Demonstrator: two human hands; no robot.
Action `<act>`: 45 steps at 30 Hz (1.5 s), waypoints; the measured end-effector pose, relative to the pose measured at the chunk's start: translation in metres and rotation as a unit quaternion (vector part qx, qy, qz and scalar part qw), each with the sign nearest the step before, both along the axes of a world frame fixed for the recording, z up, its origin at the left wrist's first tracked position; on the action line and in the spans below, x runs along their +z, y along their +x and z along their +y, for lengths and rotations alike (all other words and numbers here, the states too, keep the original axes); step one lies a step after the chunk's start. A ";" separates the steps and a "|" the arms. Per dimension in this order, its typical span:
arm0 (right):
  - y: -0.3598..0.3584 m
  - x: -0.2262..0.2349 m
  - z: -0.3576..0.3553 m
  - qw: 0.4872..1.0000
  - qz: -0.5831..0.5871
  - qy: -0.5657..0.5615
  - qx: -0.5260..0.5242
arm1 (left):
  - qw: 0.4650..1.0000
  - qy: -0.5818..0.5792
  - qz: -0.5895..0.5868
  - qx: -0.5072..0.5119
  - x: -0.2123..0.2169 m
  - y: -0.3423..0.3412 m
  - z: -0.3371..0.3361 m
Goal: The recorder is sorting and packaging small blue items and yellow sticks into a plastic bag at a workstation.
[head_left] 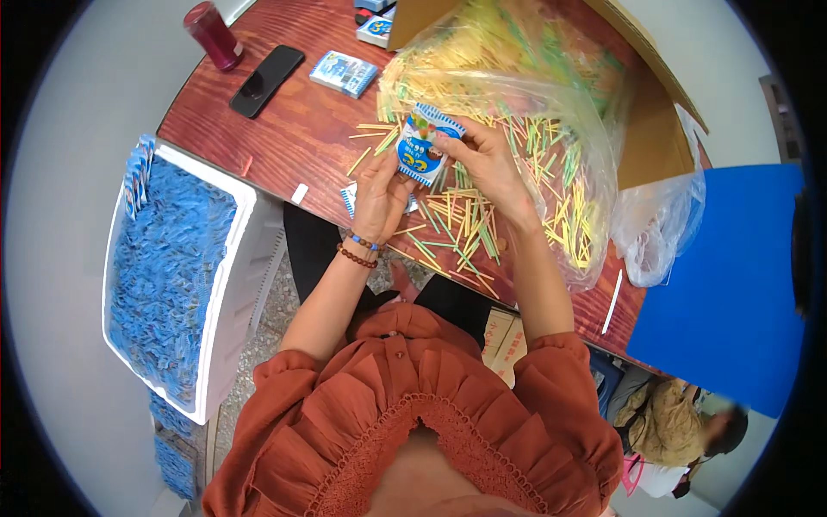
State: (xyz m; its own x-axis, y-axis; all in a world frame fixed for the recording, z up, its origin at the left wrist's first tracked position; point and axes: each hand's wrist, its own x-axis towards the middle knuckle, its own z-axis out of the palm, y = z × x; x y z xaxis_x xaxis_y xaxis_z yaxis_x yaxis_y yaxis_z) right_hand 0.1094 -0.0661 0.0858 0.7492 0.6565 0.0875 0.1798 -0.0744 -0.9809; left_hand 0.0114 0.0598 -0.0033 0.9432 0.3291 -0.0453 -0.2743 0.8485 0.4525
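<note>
A small blue-and-white printed packet (417,157) with crimped ends is held tilted above the table, between my two hands. My left hand (379,200), with beaded bracelets at the wrist, is closed on its lower left edge. At the upper right my right hand (489,159) pinches it, thumb across the front. Partly hidden behind my left hand lies another blue-and-white packet (348,196). Loose thin yellow and green sticks (469,220) are scattered below and around my hands. More of them spill from a large clear plastic bag (517,82) just beyond.
A cardboard box (659,138) surrounds the bag's far side. A phone (267,82), red-lidded jar (214,36) and stack of blue-and-white packets (343,72) stand at far left. A white foam bin (245,207) of blue packets is left of the table. Another person (676,422) sits at lower right.
</note>
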 end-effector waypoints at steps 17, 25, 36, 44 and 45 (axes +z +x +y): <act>0.088 -0.085 0.158 0.992 -0.019 -0.064 -0.108 | 0.901 0.265 0.237 0.248 -0.021 0.007 0.113; 0.001 -0.061 0.034 0.958 -0.147 -0.238 0.066 | 0.502 0.827 0.207 0.145 -0.001 -0.053 0.055; -0.010 -0.087 0.019 0.915 -0.365 -0.173 0.019 | 0.508 0.814 0.244 0.138 -0.014 -0.047 0.052; -0.011 -0.086 0.021 0.987 -0.163 -0.005 -0.009 | 0.503 0.805 0.193 0.249 -0.007 -0.044 0.054; -0.012 -0.084 0.022 0.996 0.068 0.053 0.034 | 0.650 0.707 0.204 0.191 -0.008 -0.044 0.057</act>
